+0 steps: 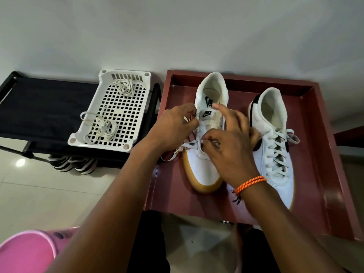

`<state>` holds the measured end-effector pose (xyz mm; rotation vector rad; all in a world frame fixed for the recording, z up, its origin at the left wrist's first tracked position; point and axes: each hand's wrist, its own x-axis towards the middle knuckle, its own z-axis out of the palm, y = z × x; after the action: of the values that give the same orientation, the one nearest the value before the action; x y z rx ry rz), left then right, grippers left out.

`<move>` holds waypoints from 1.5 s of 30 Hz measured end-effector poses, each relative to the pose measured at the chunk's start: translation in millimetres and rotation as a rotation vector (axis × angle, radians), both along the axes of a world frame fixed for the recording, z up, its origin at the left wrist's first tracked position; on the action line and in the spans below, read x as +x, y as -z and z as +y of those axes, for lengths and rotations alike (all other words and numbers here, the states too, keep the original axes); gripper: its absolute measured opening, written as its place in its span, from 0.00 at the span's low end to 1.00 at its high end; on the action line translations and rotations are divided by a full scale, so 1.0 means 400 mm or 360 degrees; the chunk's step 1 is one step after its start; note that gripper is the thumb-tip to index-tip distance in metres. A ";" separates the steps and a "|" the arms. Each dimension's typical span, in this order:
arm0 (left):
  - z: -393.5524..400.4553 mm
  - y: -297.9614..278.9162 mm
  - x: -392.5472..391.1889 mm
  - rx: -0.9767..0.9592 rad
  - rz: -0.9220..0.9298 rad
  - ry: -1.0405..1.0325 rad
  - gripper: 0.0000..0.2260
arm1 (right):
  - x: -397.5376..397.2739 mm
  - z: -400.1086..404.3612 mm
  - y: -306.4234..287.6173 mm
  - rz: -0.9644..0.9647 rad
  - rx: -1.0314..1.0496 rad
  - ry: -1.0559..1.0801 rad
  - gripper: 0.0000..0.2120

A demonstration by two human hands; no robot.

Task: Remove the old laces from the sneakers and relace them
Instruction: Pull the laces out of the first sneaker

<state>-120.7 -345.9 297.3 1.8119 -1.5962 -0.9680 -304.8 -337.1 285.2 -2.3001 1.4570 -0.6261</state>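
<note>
- Nearest, at the bottom left corner of the view, the rim of one pink plastic tub (pixel 25 251) shows; it takes no part in the work.
- The right hand (pixel 228 148), with an orange cord bracelet (pixel 250 184) on its wrist, pinches a white lace (pixel 189 144) at the eyelets of the left sneaker (pixel 204 154), forefinger raised; I judge it is feeding the lace through a hole.
- The left hand (pixel 175 127) is clamped by its fingertips on the lace at the shoe's other eyelet row, probably to keep it taut while the other end is threaded; one loose end trails towards the tray's left edge.
- Two white gum-soled sneakers stand side by side, toes towards the person, in one red-brown tray (pixel 315 154); the right sneaker (pixel 275 146), near the tray's right edge, is already laced, so relacing looks roughly half done.
- Further left, one white perforated basket (pixel 110 138) rests on a black rack (pixel 39 107); in it lie two bundles of old laces (pixel 104 129), set aside clear of the work.
- Under the rack, striped shoes (pixel 72 164) are partly hidden; I cannot count them.
</note>
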 end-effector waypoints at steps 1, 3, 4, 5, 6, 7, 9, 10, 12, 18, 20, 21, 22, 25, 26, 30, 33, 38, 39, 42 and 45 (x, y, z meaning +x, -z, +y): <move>-0.001 0.000 0.000 -0.0004 0.0003 -0.0004 0.06 | -0.002 -0.007 -0.005 -0.0105 0.0008 0.0065 0.07; -0.001 0.002 -0.001 0.0001 0.0004 -0.0002 0.06 | -0.004 -0.017 -0.019 -0.0320 0.0030 0.0221 0.08; -0.001 0.003 -0.001 0.0012 0.0012 0.0000 0.06 | -0.005 -0.019 -0.026 -0.0403 0.0038 0.0288 0.09; -0.002 0.003 -0.001 0.0021 0.0017 0.0002 0.06 | -0.006 -0.020 -0.032 -0.0437 0.0025 0.0327 0.09; -0.003 0.004 -0.001 0.0025 0.0011 0.0005 0.06 | -0.007 -0.019 -0.036 -0.0410 -0.0014 0.0330 0.08; -0.003 0.004 -0.001 0.0024 0.0006 0.0004 0.06 | -0.008 -0.016 -0.037 -0.0347 -0.0065 0.0291 0.07; -0.002 0.003 -0.001 0.0017 0.0006 0.0003 0.06 | -0.009 -0.010 -0.034 -0.0192 -0.0113 0.0159 0.09; -0.002 0.002 0.000 0.0010 0.0001 0.0005 0.06 | -0.008 -0.007 -0.030 -0.0103 -0.0106 0.0096 0.10; -0.001 0.002 -0.001 0.0010 -0.0008 0.0008 0.05 | -0.003 0.002 -0.016 0.0083 -0.0062 -0.0005 0.09; 0.001 -0.003 -0.002 0.0003 0.0003 0.0004 0.05 | -0.005 -0.007 -0.004 -0.0044 -0.0034 0.0029 0.09; 0.003 -0.006 -0.006 0.0006 0.0010 0.0006 0.05 | -0.007 -0.016 -0.009 -0.0261 -0.0025 0.0131 0.10; 0.003 -0.007 -0.009 0.0007 0.0015 0.0007 0.05 | -0.008 -0.020 -0.008 -0.0383 -0.0024 0.0147 0.10; 0.003 -0.008 -0.012 0.0006 0.0009 0.0005 0.05 | -0.008 -0.022 -0.006 -0.0500 -0.0013 0.0133 0.10; 0.002 -0.011 -0.013 -0.0009 -0.0023 -0.0002 0.06 | -0.003 -0.023 -0.001 -0.0674 0.0046 0.0066 0.09; 0.003 -0.011 -0.013 -0.0012 -0.0030 -0.0001 0.06 | -0.003 -0.024 -0.001 -0.0670 0.0048 0.0051 0.09; 0.005 -0.009 -0.012 -0.0010 -0.0041 -0.0008 0.05 | -0.022 -0.037 -0.005 -0.0669 0.0001 0.0093 0.08; 0.005 -0.007 -0.011 0.0002 -0.0028 -0.0001 0.05 | -0.030 -0.041 -0.012 -0.0707 0.0018 0.0149 0.07; 0.005 -0.014 -0.015 0.0015 -0.0017 0.0017 0.03 | -0.022 -0.031 -0.008 -0.0717 -0.0014 0.0164 0.08; 0.005 -0.017 -0.016 0.0035 0.0004 0.0020 0.03 | -0.025 -0.036 -0.008 -0.0758 -0.0017 0.0201 0.10; 0.009 -0.023 -0.018 0.0061 0.0034 0.0019 0.03 | -0.051 -0.058 -0.033 -0.1034 0.0002 0.0387 0.09; 0.015 -0.026 -0.025 -0.0038 -0.0062 -0.0031 0.02 | -0.078 -0.066 -0.072 -0.1258 -0.0090 0.0562 0.09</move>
<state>-130.7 -339.9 307.8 1.8371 -1.6035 -0.9064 -336.2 -363.4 314.1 -1.5129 1.4176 -1.4763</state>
